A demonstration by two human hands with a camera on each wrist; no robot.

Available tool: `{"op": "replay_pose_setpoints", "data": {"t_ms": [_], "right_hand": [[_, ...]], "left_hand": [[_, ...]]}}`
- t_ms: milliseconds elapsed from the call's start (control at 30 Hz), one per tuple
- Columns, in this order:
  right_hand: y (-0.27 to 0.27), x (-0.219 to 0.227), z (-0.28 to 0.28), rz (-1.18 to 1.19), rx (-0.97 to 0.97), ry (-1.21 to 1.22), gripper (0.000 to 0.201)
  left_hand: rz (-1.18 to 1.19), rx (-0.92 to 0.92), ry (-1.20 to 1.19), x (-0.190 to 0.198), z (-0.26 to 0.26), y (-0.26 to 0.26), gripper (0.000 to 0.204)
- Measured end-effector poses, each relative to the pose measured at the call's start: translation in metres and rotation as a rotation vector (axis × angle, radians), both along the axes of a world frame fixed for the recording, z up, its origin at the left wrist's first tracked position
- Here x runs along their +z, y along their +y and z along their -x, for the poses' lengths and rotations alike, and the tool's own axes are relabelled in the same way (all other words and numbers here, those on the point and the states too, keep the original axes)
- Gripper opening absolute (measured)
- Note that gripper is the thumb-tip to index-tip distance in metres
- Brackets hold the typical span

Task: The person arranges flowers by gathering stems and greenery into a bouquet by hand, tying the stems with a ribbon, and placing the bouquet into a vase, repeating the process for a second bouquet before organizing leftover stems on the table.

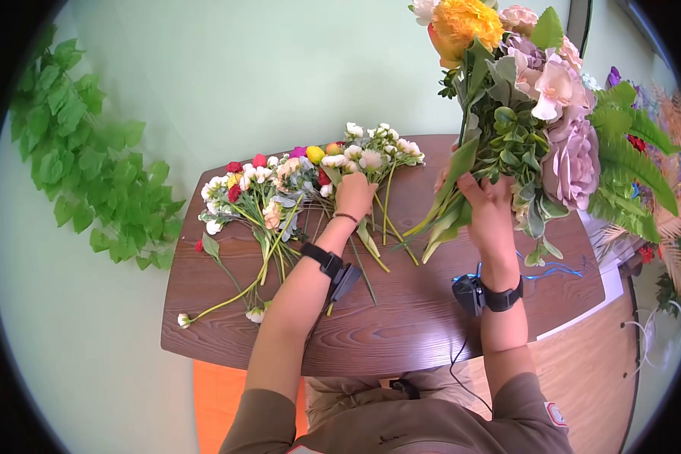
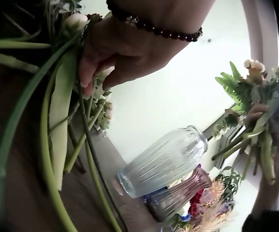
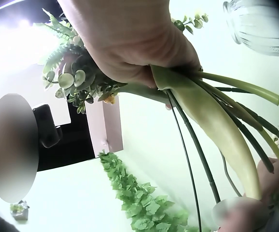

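Note:
My right hand grips the stems of a large bouquet of artificial flowers, raised over the right side of the table. Yellow, pink and mauve blooms top it, and its thick green stems fan out below the fist in the right wrist view. My left hand reaches into a pile of loose artificial flowers, white, red, yellow and peach, spread along the table's far side. In the left wrist view its thumb and fingers pinch a thin dark green flower stem.
A clear glass vase and a purple-tinted glass vase show in the left wrist view. Blue cord lies on the brown table. Ivy hangs on the left wall; more artificial plants stand right.

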State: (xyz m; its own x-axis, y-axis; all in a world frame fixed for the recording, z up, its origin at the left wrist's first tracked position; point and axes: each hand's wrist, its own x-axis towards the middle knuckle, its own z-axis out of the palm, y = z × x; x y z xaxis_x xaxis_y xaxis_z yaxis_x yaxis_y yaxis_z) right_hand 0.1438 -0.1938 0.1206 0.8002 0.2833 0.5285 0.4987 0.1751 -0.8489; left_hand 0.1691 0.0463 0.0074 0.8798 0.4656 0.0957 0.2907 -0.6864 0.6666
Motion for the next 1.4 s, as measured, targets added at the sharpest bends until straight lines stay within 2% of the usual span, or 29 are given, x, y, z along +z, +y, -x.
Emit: {"op": "replay_pose_setpoints", "data": {"t_ms": [67, 133, 200, 233, 267, 333, 367, 433, 467, 533, 567, 600, 667, 700, 733, 800, 867, 933, 967, 1000, 1100, 1133, 1200, 1267, 1300, 1333, 1367, 1400], "right_hand": [[-0.001, 0.001, 0.0, -0.013, -0.009, 0.001, 0.013], [-0.002, 0.004, 0.002, -0.062, 0.081, 0.042, 0.012], [-0.001, 0.005, 0.001, -0.08, 0.138, 0.056, 0.011], [-0.002, 0.005, 0.001, -0.096, 0.196, 0.071, 0.011], [-0.002, 0.007, 0.001, -0.1, 0.192, 0.064, 0.011], [-0.002, 0.008, 0.002, -0.039, 0.197, -0.005, 0.029], [-0.002, 0.004, -0.001, -0.042, 0.195, -0.004, 0.029], [-0.001, -0.005, -0.006, 0.092, 0.043, -0.098, 0.027], [-0.001, -0.003, -0.004, 0.091, 0.042, -0.097, 0.027], [0.0, 0.003, 0.002, 0.107, 0.146, 0.007, 0.025], [0.002, 0.002, 0.003, 0.099, 0.134, -0.006, 0.023], [0.004, 0.001, 0.004, 0.097, 0.132, -0.008, 0.023], [0.009, -0.001, 0.005, 0.045, 0.172, 0.022, 0.024], [0.012, -0.017, -0.01, 0.146, 0.105, -0.078, 0.023], [0.014, -0.024, -0.013, 0.146, 0.101, -0.085, 0.023], [0.016, -0.037, -0.013, 0.183, -0.034, -0.235, 0.022], [0.021, -0.063, -0.026, 0.28, -0.069, -0.237, 0.021], [0.024, -0.085, -0.036, 0.365, -0.109, -0.373, 0.022], [0.022, -0.089, -0.04, 0.387, -0.033, -0.318, 0.023], [0.023, -0.096, -0.038, 0.532, -0.134, -0.57, 0.024], [0.043, -0.091, -0.032, 0.492, -0.069, -0.571, 0.024], [0.022, -0.108, -0.011, 0.469, -0.044, -0.565, 0.024], [0.035, -0.093, -0.013, 0.42, 0.002, -0.55, 0.024], [0.058, -0.073, -0.025, 0.37, 0.046, -0.536, 0.024], [0.055, -0.077, -0.014, 0.344, 0.068, -0.53, 0.024], [0.058, -0.072, -0.014, 0.318, 0.09, -0.524, 0.024], [0.017, -0.102, 0.012, 0.292, 0.112, -0.518, 0.025], [0.01, -0.101, 0.011, 0.266, 0.134, -0.51, 0.025]], "left_hand": [[-0.185, 0.066, 0.069, -0.005, -0.007, -0.003, 0.026], [-0.226, 0.05, 0.065, -0.011, -0.012, -0.004, 0.023], [-0.422, 0.074, -0.089, -0.026, -0.02, -0.002, 0.029], [-0.423, 0.073, -0.089, -0.031, -0.022, 0.002, 0.029], [-0.359, 0.085, -0.163, -0.029, -0.021, 0.005, 0.027], [-0.296, 0.094, -0.229, -0.028, -0.015, 0.013, 0.026], [-0.253, 0.107, -0.308, -0.017, -0.005, 0.012, 0.027], [-0.194, 0.12, -0.492, -0.014, 0.006, 0.019, 0.027], [-0.196, 0.119, -0.491, -0.002, 0.017, 0.015, 0.027], [0.091, 0.127, -0.56, 0.035, 0.045, 0.0, 0.026], [0.194, 0.083, -0.631, 0.04, 0.05, 0.0, 0.02], [0.193, 0.08, -0.633, 0.045, 0.055, -0.001, 0.02], [0.457, 0.011, -0.788, 0.061, 0.07, -0.008, 0.017], [0.457, 0.006, -0.793, 0.072, 0.08, -0.014, 0.017], [0.467, -0.033, -0.86, 0.082, 0.091, -0.021, 0.016], [0.482, -0.07, -0.936, 0.103, 0.109, -0.035, 0.016], [0.533, -0.188, -0.942, 0.116, 0.126, -0.047, 0.016], [0.461, -0.187, -0.919, 0.115, 0.134, -0.049, 0.017], [0.425, -0.238, -0.911, 0.114, 0.137, -0.051, 0.016], [0.387, -0.289, -0.901, 0.114, 0.139, -0.052, 0.016], [0.395, -0.275, -0.932, 0.112, 0.143, -0.058, 0.014], [0.381, -0.253, -0.943, 0.111, 0.145, -0.059, 0.015], [0.385, -0.246, -0.962, 0.104, 0.146, -0.056, 0.018], [-0.118, -0.136, -0.942, 0.099, 0.151, -0.05, 0.018], [0.063, -0.26, -0.802, 0.105, 0.162, -0.047, 0.022], [0.059, -0.257, -0.806, 0.105, 0.162, -0.047, 0.022], [-0.035, -0.223, -0.895, 0.105, 0.161, -0.048, 0.024], [-0.13, -0.187, -0.979, 0.105, 0.16, -0.05, 0.027]]}}
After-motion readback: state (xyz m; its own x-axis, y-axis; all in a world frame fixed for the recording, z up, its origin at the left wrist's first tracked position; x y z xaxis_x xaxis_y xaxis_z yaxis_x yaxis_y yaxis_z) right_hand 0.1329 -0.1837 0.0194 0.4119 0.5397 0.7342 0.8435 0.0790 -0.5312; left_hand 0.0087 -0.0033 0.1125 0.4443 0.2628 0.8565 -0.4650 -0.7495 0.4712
